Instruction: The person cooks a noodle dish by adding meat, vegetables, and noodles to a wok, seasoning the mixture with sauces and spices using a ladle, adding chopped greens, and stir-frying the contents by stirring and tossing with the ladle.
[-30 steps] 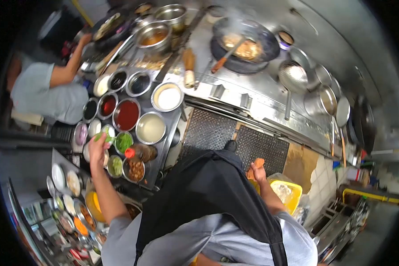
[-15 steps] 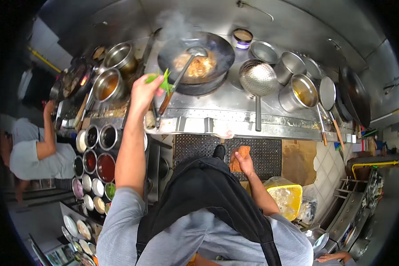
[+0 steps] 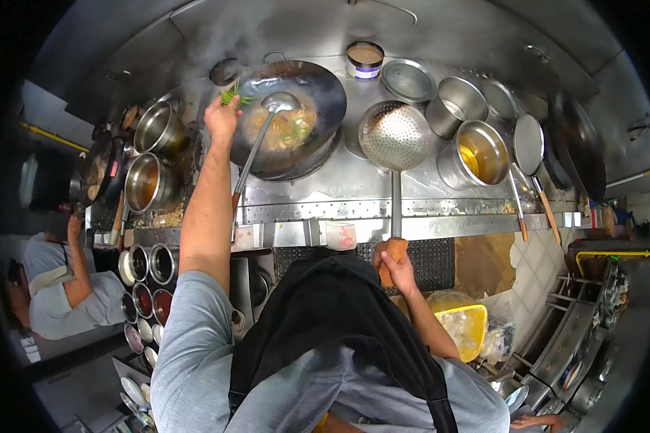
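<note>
the green leaves (image 3: 232, 95) are bright and slender, a small loose bunch pinched in the left hand (image 3: 222, 117), which hangs over the far-left side of the wok (image 3: 329, 108). the wok is dark and worn inside, with pale strips and chunks of food (image 3: 289, 133) at its bottom, and steam drifts above its far-left side. a steel ladle (image 3: 280, 102) lies with its bowl in the wok and its handle across the near-left rim. the right hand (image 3: 399, 271) is closed around a folded orange cloth (image 3: 393, 260), to the near right of the wok; a skimmer (image 3: 394, 136) ends its handle just beside it, and i cannot tell whether they touch.

the steel counter (image 3: 303, 193) under the wok is shiny and streaked. right of the wok, past the skimmer, a pot (image 3: 482, 155) holds yellow liquid. well left of the wok is another person (image 3: 87, 302) in grey; to the near right of it, on the floor, are a black mat (image 3: 433, 263) and a yellow bin (image 3: 477, 328).

just right of the wok's far side, a tub (image 3: 365, 60) wears a white and purple label, its lettering too small to read.
</note>
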Action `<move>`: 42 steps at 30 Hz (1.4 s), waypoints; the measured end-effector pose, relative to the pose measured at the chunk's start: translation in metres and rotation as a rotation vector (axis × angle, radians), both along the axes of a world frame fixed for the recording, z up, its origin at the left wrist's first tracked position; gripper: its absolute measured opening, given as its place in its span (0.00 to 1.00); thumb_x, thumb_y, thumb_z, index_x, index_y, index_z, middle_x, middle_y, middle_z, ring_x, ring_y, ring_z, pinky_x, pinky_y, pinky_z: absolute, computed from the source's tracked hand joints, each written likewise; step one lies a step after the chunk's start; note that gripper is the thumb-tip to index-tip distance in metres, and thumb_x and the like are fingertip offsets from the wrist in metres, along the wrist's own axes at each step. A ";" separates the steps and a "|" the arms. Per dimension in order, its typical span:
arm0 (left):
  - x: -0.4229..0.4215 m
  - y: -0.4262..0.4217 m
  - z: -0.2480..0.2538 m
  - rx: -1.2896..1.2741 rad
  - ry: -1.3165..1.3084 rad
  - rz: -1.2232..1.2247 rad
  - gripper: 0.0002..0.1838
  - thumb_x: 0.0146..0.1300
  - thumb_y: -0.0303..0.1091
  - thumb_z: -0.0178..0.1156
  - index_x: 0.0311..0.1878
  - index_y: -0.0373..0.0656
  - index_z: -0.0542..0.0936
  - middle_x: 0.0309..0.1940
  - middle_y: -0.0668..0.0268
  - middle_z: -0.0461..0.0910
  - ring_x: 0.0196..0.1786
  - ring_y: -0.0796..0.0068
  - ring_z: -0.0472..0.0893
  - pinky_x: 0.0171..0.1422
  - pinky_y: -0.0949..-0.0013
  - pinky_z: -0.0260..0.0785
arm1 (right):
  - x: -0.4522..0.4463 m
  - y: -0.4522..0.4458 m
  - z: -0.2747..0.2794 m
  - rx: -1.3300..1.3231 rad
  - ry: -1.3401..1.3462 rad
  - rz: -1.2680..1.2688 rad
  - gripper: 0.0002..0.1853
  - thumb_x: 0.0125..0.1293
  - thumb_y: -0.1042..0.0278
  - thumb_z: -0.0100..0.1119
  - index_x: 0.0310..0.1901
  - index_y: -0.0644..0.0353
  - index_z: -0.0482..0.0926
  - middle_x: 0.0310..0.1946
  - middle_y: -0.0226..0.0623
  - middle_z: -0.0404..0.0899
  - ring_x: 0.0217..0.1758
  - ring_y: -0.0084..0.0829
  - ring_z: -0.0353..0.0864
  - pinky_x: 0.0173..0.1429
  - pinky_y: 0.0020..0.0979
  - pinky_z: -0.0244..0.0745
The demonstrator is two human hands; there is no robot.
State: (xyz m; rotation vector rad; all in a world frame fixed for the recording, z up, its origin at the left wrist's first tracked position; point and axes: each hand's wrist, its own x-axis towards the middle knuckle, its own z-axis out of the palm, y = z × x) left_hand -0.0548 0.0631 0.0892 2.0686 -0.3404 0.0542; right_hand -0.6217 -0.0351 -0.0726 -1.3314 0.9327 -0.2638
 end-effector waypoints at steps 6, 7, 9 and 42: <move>0.045 -0.002 -0.042 0.011 0.101 -0.159 0.12 0.69 0.36 0.66 0.48 0.37 0.85 0.33 0.67 0.87 0.31 0.80 0.84 0.33 0.73 0.74 | 0.046 -0.008 0.027 0.058 -0.050 0.077 0.22 0.72 0.59 0.66 0.59 0.65 0.76 0.47 0.34 0.83 0.48 0.25 0.81 0.55 0.30 0.77; 0.046 0.001 -0.042 -0.070 0.112 -0.140 0.13 0.69 0.36 0.66 0.50 0.37 0.85 0.34 0.67 0.88 0.32 0.80 0.84 0.33 0.73 0.74 | 0.053 -0.006 0.029 0.048 -0.069 0.068 0.22 0.72 0.58 0.66 0.59 0.65 0.75 0.48 0.35 0.83 0.48 0.25 0.81 0.55 0.30 0.77; 0.027 0.024 -0.028 0.023 0.078 -0.197 0.17 0.68 0.38 0.65 0.56 0.37 0.84 0.43 0.58 0.88 0.34 0.70 0.87 0.40 0.66 0.78 | 0.066 0.001 0.031 0.035 -0.106 0.048 0.24 0.72 0.56 0.65 0.61 0.65 0.75 0.49 0.35 0.83 0.50 0.25 0.81 0.56 0.30 0.77; -0.134 0.297 0.010 0.525 0.211 -0.657 0.33 0.68 0.32 0.62 0.77 0.50 0.66 0.37 0.48 0.86 0.39 0.48 0.86 0.47 0.54 0.77 | 0.335 0.087 0.039 0.708 -0.246 -0.029 0.15 0.69 0.67 0.49 0.53 0.66 0.72 0.44 0.51 0.84 0.37 0.44 0.87 0.26 0.42 0.81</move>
